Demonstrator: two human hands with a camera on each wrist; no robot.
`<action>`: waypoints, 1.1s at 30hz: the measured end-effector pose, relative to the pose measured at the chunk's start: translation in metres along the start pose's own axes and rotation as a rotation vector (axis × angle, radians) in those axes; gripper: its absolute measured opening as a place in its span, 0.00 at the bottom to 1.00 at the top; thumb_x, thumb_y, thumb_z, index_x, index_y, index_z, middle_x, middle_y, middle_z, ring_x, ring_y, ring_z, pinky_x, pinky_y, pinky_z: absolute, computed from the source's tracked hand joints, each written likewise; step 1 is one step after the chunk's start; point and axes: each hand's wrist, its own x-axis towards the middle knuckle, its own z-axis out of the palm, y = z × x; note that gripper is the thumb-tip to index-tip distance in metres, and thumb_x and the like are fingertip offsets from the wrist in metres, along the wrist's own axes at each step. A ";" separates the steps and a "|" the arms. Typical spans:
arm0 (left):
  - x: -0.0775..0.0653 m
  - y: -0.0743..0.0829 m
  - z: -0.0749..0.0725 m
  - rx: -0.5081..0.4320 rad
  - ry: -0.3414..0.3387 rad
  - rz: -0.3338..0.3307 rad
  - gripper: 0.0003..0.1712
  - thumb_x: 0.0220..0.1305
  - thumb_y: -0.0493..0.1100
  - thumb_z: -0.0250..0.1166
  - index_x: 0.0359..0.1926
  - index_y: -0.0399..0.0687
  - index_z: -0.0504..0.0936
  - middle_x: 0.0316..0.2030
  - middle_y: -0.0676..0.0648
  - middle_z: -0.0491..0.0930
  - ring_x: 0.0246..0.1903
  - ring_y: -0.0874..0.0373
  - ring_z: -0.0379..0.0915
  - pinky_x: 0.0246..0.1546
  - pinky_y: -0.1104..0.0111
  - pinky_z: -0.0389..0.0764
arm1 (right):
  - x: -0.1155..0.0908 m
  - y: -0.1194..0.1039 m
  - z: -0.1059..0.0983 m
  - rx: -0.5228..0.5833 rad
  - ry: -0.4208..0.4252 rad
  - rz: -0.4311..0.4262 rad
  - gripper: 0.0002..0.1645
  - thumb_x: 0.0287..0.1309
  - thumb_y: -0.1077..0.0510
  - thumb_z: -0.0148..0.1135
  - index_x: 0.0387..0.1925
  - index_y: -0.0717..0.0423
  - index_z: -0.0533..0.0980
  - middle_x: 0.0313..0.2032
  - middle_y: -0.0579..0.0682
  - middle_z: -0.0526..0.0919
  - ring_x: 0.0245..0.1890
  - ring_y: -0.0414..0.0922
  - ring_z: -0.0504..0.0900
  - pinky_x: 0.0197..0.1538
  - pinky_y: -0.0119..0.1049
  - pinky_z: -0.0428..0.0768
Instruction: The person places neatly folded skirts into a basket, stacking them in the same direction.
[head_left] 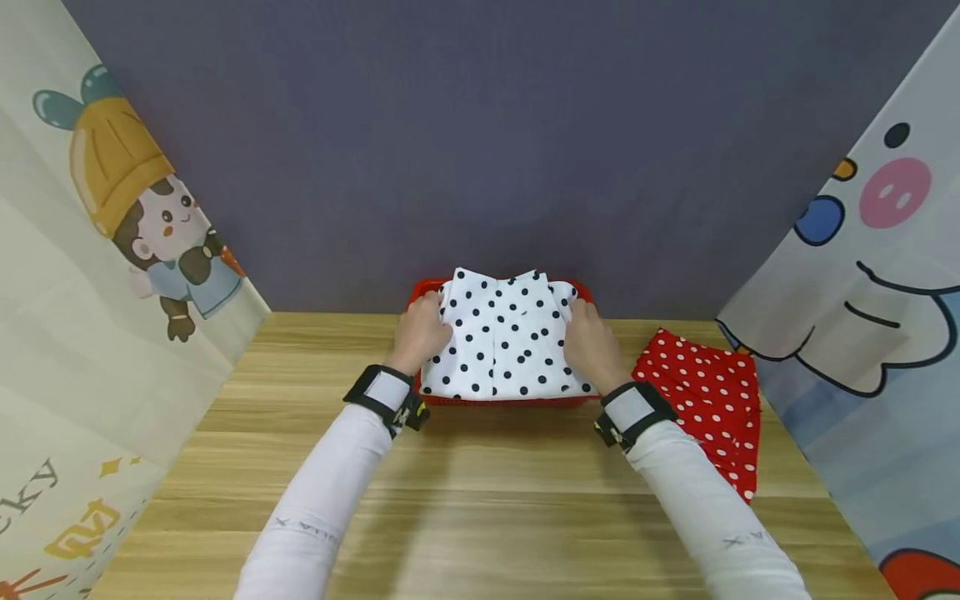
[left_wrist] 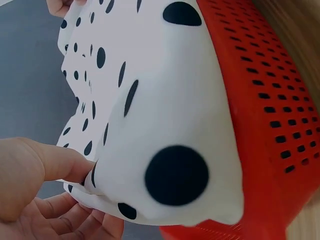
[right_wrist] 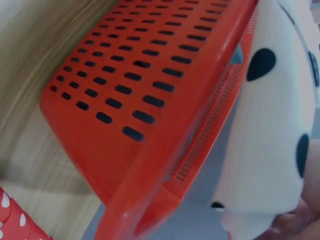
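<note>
On the table [head_left: 495, 517], at the right side, I see from my distant post a red cloth [head_left: 708, 400], lying out of the way. A little farther, the left hand [head_left: 422, 335] pinches one side of the white cloth [head_left: 498, 358] and the right hand [head_left: 596, 350] grips the other, probably to hold it spread. This cloth is over the basket [right_wrist: 95, 145], which stands near the grey wall [head_left: 495, 167].

A wood-grained table [head_left: 510, 517] carries a red basket [right_wrist: 170, 135] near its far edge and, to the right, a red white-dotted cloth [head_left: 712, 396].
</note>
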 end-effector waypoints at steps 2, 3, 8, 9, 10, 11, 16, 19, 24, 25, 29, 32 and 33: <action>0.004 0.000 -0.001 0.004 0.003 0.001 0.27 0.52 0.34 0.55 0.56 0.35 0.70 0.45 0.38 0.76 0.40 0.43 0.75 0.38 0.56 0.76 | 0.004 0.000 0.000 0.002 0.004 0.003 0.19 0.63 0.61 0.47 0.52 0.70 0.62 0.41 0.64 0.71 0.35 0.57 0.77 0.39 0.48 0.79; 0.006 0.000 -0.001 0.009 0.004 0.002 0.27 0.52 0.34 0.55 0.56 0.35 0.70 0.45 0.38 0.76 0.40 0.43 0.75 0.39 0.55 0.76 | 0.007 -0.001 0.000 0.000 0.007 0.004 0.19 0.64 0.61 0.46 0.52 0.70 0.62 0.42 0.64 0.71 0.36 0.57 0.77 0.40 0.48 0.79; 0.015 0.002 -0.002 0.031 0.010 -0.024 0.25 0.52 0.35 0.56 0.54 0.37 0.71 0.45 0.39 0.76 0.41 0.41 0.75 0.39 0.53 0.76 | 0.017 -0.002 0.001 -0.007 0.024 -0.001 0.19 0.64 0.62 0.45 0.52 0.71 0.62 0.42 0.65 0.72 0.38 0.58 0.77 0.43 0.49 0.78; 0.016 0.002 -0.002 0.034 0.010 -0.030 0.25 0.52 0.35 0.56 0.54 0.38 0.70 0.45 0.39 0.76 0.41 0.41 0.75 0.39 0.52 0.76 | 0.019 -0.002 0.001 -0.010 0.029 -0.003 0.19 0.64 0.62 0.44 0.52 0.71 0.63 0.42 0.65 0.72 0.38 0.58 0.77 0.43 0.49 0.77; 0.018 0.002 -0.002 0.035 0.009 -0.037 0.25 0.52 0.35 0.56 0.54 0.38 0.70 0.45 0.39 0.76 0.41 0.41 0.75 0.38 0.52 0.76 | 0.020 -0.002 0.001 -0.011 0.034 -0.005 0.19 0.64 0.62 0.44 0.52 0.71 0.63 0.42 0.65 0.72 0.37 0.58 0.77 0.43 0.50 0.77; 0.019 0.002 -0.002 0.036 0.008 -0.043 0.25 0.52 0.35 0.56 0.54 0.39 0.70 0.45 0.39 0.76 0.40 0.41 0.75 0.38 0.52 0.76 | 0.022 -0.002 0.002 -0.012 0.040 -0.008 0.18 0.64 0.63 0.43 0.52 0.72 0.63 0.41 0.65 0.72 0.37 0.59 0.77 0.42 0.50 0.77; 0.025 0.003 0.001 0.040 0.003 -0.072 0.24 0.52 0.35 0.55 0.54 0.40 0.69 0.45 0.39 0.76 0.41 0.40 0.75 0.38 0.51 0.76 | 0.029 -0.004 0.003 -0.031 0.039 -0.005 0.19 0.63 0.63 0.43 0.51 0.73 0.63 0.41 0.67 0.73 0.37 0.60 0.78 0.41 0.51 0.77; 0.028 0.002 0.004 0.041 -0.011 -0.091 0.24 0.52 0.35 0.55 0.54 0.39 0.69 0.45 0.39 0.76 0.42 0.40 0.75 0.39 0.51 0.76 | 0.032 -0.005 0.003 -0.046 0.010 0.017 0.19 0.63 0.63 0.43 0.52 0.73 0.63 0.42 0.67 0.73 0.38 0.60 0.78 0.42 0.51 0.77; 0.033 0.000 0.011 0.051 -0.030 -0.103 0.21 0.53 0.35 0.56 0.50 0.37 0.69 0.43 0.38 0.76 0.40 0.40 0.75 0.39 0.51 0.76 | 0.038 -0.006 0.003 -0.080 -0.072 0.074 0.20 0.62 0.63 0.44 0.53 0.71 0.63 0.44 0.66 0.72 0.39 0.61 0.78 0.43 0.51 0.78; 0.034 -0.001 0.013 0.055 -0.033 -0.104 0.21 0.53 0.36 0.56 0.50 0.36 0.69 0.42 0.38 0.76 0.40 0.40 0.75 0.38 0.51 0.76 | 0.039 -0.007 0.003 -0.085 -0.092 0.082 0.20 0.62 0.63 0.45 0.53 0.72 0.62 0.44 0.66 0.72 0.39 0.62 0.78 0.43 0.52 0.78; 0.038 -0.002 0.018 0.072 -0.055 -0.115 0.22 0.53 0.37 0.58 0.50 0.35 0.68 0.41 0.38 0.77 0.39 0.41 0.75 0.38 0.52 0.77 | 0.045 -0.007 0.004 -0.099 -0.160 0.115 0.23 0.60 0.63 0.46 0.55 0.72 0.62 0.45 0.67 0.73 0.40 0.63 0.78 0.42 0.53 0.78; 0.040 -0.002 0.022 0.078 -0.075 -0.128 0.23 0.53 0.37 0.58 0.51 0.35 0.68 0.41 0.37 0.77 0.39 0.42 0.76 0.38 0.52 0.77 | 0.049 -0.005 0.005 -0.112 -0.206 0.132 0.27 0.59 0.62 0.47 0.58 0.72 0.61 0.46 0.67 0.74 0.42 0.64 0.78 0.43 0.54 0.77; 0.040 -0.002 0.023 0.079 -0.083 -0.134 0.24 0.53 0.37 0.59 0.52 0.34 0.67 0.41 0.37 0.77 0.38 0.42 0.76 0.37 0.53 0.77 | 0.049 -0.005 0.006 -0.113 -0.224 0.139 0.28 0.59 0.62 0.47 0.59 0.71 0.61 0.47 0.68 0.75 0.42 0.64 0.78 0.44 0.54 0.77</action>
